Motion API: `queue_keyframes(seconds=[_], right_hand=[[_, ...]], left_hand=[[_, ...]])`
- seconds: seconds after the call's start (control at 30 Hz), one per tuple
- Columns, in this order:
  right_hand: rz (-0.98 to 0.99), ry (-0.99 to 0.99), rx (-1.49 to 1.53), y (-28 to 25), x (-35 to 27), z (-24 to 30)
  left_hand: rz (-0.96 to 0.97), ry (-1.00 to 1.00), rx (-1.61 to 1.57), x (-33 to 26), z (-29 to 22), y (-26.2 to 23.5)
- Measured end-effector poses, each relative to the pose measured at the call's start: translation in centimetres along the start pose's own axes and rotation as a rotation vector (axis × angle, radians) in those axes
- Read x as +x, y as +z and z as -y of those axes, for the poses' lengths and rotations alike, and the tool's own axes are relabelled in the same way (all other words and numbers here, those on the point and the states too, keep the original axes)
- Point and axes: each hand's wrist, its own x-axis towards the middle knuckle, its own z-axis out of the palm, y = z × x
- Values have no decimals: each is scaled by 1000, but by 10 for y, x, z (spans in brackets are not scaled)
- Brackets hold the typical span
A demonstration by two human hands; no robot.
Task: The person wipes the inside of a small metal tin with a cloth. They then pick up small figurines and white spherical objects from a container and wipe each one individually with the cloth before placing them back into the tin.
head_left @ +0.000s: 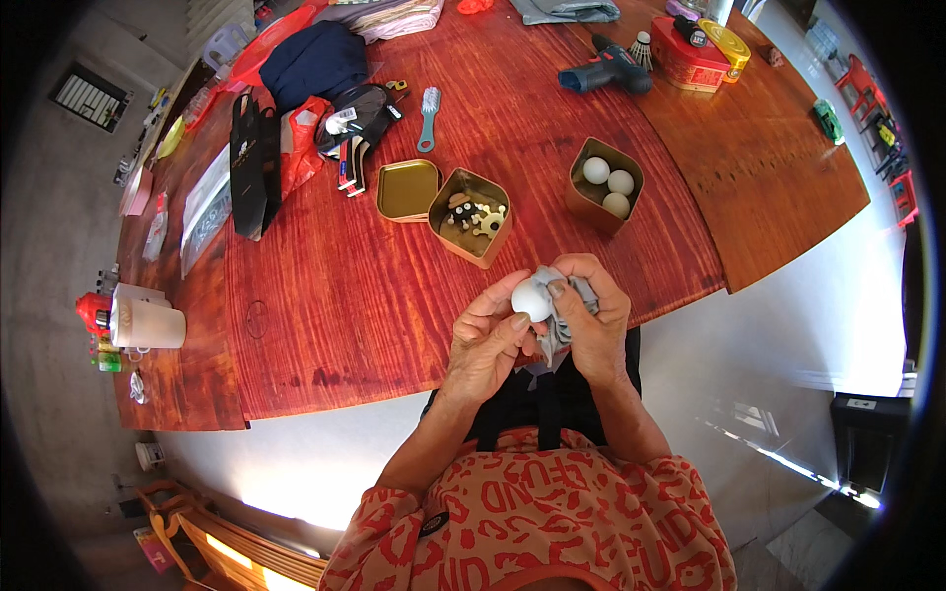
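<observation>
Between my hands, just off the table's near edge, is a white table tennis ball (532,300). My left hand (485,333) grips the ball with thumb and fingers from the left. A crumpled grey cloth (564,313) is bunched in my right hand (603,320), its folds pressed against the ball's right side. Beyond my hands, to the right, an open tin (605,185) contains three white balls (619,182). Left of it, another open tin (470,218) holds a small dark figure with a hat and a cream-coloured one. The tin's lid (408,191) lies against its left side.
At the far right are a cordless drill (611,69), a shuttlecock (641,49) and a red tin box (687,57). A blue brush (429,118) lies at centre back. Toward the left stand a black paper bag (253,167) and a white cup (148,323).
</observation>
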Motion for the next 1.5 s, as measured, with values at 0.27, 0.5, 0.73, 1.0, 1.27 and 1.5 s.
queue_keyframes(seconds=[0.27,0.5,0.73,1.0,1.27,1.5], right_hand=[[213,-465,-281,-8,-4,4],[227,-153,-199,-10,4,15],[157,194,122,-4,9,14],[-48,-100,-108,17,-7,-15],[-51,-630,-573,17,-16,-25],[-77,-493,-367,9,-8,-13]], left_hand=[[22,226,391,-2,-7,2],[102,366,685,-3,-11,7],[82,358,577,-3,-5,5],[-138,204,-12,3,6,-2],[-186,101,-185,4,4,4],[-163,84,-187,1,5,-1]])
